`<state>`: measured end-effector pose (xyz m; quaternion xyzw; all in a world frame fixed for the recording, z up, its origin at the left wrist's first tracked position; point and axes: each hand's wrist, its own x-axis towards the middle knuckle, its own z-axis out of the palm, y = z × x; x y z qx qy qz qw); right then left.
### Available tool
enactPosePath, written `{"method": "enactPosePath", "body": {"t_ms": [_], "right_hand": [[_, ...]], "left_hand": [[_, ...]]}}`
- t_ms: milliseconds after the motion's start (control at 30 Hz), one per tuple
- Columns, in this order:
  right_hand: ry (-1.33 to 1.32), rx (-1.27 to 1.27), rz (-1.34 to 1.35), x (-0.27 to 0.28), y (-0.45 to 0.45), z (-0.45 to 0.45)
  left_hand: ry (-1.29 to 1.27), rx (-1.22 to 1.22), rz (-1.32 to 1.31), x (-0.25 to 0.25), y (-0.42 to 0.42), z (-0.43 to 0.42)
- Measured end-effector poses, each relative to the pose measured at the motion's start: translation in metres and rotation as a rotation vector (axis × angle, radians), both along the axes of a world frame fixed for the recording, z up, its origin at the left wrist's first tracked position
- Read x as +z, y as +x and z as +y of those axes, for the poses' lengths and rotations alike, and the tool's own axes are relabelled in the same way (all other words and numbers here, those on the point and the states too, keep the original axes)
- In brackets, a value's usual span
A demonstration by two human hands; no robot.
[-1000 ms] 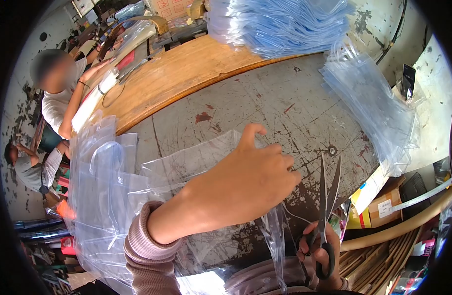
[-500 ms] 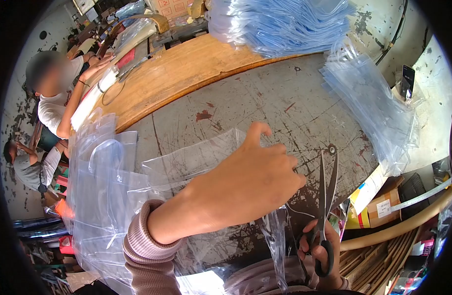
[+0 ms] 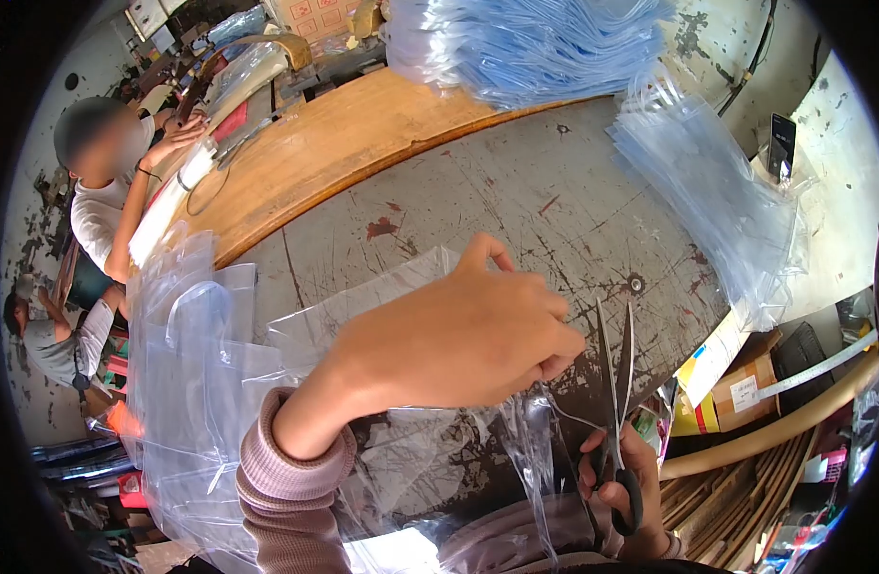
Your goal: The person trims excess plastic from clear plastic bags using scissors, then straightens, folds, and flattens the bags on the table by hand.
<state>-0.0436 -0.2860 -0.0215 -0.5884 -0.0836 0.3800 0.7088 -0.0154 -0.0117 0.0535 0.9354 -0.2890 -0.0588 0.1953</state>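
Observation:
My left hand [image 3: 449, 335] reaches across the middle of the grey worktop, palm down. Its thumb and forefinger are pinched at the top of a crumpled clear plastic strip [image 3: 537, 445], which hangs toward my lap; the fingertips are partly hidden. At the lower right, my right hand [image 3: 640, 483] grips black-handled scissors [image 3: 619, 383]. Their blades point away from me and stand slightly apart, just right of my left hand. A clear plastic sheet [image 3: 334, 311] lies flat under and beyond my left forearm.
Clear plastic bags [image 3: 190, 383] overlap along the left side. More bags [image 3: 707, 182] lie at the right, near a phone [image 3: 782, 143]. A large bluish plastic pile [image 3: 545, 48] sits on the wooden board [image 3: 344, 143]. Cardboard boxes [image 3: 745, 397] stand lower right. Two people are at the left.
My left thumb and forefinger have closed together at the plastic strip. The scissors have shifted slightly left, closer to my left hand, and the view has moved a little.

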Motion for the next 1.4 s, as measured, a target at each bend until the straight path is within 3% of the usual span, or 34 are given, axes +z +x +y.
{"method": "enactPosePath", "body": {"t_ms": [267, 567, 933, 1067, 1167, 1300, 1400], "right_hand": [[-0.032, 0.037, 0.030, 0.001, -0.001, 0.001], [0.029, -0.238, -0.092, 0.004, 0.008, 0.000], [-0.095, -0.181, -0.118, 0.004, 0.007, -0.021], [-0.149, -0.086, -0.238, 0.001, 0.014, -0.050], [-0.227, 0.284, -0.551, -0.011, 0.026, -0.069], [-0.280, 0.427, -0.732, -0.005, 0.026, -0.049], [-0.284, 0.375, -0.564, -0.016, 0.020, -0.040]], "left_hand": [[-0.070, -0.017, -0.019, 0.003, 0.000, 0.002], [-0.186, -0.068, 0.062, 0.003, 0.006, 0.005], [-0.218, -0.087, 0.064, 0.001, 0.010, 0.007], [-0.255, -0.090, 0.064, 0.002, 0.010, 0.008], [-0.224, -0.063, 0.079, 0.006, 0.009, 0.008], [-0.240, -0.038, 0.079, 0.005, 0.008, 0.009], [-0.238, -0.030, 0.088, 0.005, 0.008, 0.007]]}}
